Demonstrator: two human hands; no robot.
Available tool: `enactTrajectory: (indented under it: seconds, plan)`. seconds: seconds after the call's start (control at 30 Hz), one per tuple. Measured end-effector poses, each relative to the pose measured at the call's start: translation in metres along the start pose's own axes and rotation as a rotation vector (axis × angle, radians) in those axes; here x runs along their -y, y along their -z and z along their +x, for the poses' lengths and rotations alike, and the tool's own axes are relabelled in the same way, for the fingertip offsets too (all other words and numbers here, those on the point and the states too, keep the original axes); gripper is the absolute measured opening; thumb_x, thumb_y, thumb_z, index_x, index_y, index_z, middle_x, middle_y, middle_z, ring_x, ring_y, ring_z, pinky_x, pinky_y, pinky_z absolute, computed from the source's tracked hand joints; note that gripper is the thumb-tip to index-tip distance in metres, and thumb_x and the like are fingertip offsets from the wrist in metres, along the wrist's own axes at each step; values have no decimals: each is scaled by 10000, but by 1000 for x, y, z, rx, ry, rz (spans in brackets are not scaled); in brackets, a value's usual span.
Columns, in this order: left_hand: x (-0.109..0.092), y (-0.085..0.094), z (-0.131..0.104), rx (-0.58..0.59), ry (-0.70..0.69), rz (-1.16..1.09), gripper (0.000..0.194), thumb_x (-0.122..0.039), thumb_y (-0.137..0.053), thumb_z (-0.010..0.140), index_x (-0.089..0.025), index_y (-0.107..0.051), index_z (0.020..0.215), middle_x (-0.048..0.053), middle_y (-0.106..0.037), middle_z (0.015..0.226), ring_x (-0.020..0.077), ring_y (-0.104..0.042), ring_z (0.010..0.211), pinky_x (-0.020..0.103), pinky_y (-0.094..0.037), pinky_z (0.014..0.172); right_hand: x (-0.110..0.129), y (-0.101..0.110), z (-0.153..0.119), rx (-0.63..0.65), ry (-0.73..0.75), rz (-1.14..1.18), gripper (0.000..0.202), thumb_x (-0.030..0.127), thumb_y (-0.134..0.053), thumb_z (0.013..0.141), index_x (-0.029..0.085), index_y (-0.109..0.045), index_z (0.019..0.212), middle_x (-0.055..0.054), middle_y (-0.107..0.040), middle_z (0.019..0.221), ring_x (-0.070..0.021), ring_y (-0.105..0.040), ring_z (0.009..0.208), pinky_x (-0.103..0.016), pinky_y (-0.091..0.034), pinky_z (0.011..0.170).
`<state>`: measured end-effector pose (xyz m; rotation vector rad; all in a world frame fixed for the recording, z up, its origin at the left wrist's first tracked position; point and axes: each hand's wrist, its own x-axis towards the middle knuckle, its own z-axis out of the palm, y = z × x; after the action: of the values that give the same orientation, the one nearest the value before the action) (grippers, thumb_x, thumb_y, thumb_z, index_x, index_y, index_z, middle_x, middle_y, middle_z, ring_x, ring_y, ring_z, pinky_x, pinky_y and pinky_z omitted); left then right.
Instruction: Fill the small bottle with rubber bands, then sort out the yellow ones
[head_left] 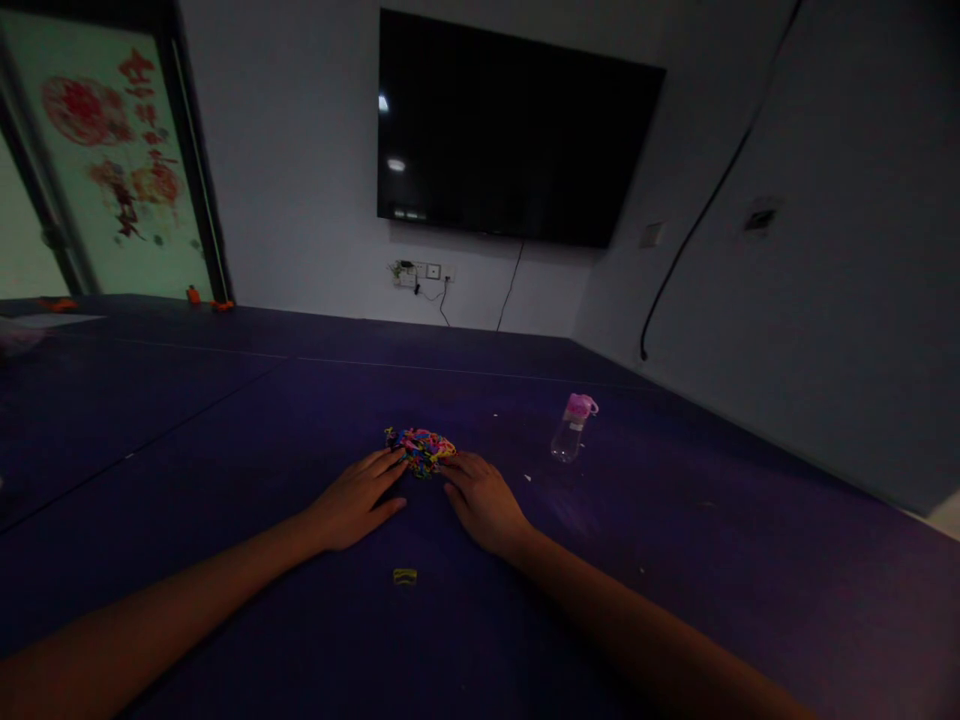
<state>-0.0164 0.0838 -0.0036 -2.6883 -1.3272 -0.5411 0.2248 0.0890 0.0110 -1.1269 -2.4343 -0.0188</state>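
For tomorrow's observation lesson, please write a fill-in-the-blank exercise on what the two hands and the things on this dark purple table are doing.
1. Both hands, left hand and right hand, reach for a heap of ____ rubber bands.
2. The clear plastic bottle has a ____ cap.
3. The small yellow band bundle lies ____ the two forearms on the dark purple table.
4. On the wall hangs a black ____.

Missing words: multicoloured; pink; between; screen

Table (225,420): matt, smooth, dark purple surface. Bands (420,447): rubbery-looking, multicoloured tangle. Bottle (570,432): clear glossy plastic, pink plastic cap. Screen (510,130): glossy black, reflecting lights. Wall (300,150): matt, painted.
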Motion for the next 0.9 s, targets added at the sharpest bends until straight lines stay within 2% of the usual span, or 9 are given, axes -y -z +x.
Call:
enactTrajectory:
  seconds: [0.2,0.43,0.9]
  plan:
    - [2,-4,-1,-35,-5,-20,561,-500,-394,937,-192,-377,1406,119,-386,1466,288,-343,1340,449,-320,1067,-2,-2,-1,0,10,12,338,211,-411,925,204,-602,1203,-95,-581,1257,-227,-477,1210,-420,-380,1008]
    - [1,-3,-1,-14,9,-22,597,-483,-400,938,-172,-305,1439,133,-346,1485,278,-325,1353,435,-315,1074,-2,-4,-1,11,10,5,308,192,-412,923,188,-637,1133,-102,-602,1220,-231,-501,1186,-408,-396,994]
    - [1,-1,-1,-23,9,-28,582,-447,-425,930,-173,-318,1432,133,-363,1476,280,-338,1346,444,-324,1074,-1,-2,0,-5,-4,23,304,148,-389,918,168,-620,1115,-109,-593,1197,-226,-521,1140,-384,-426,959]
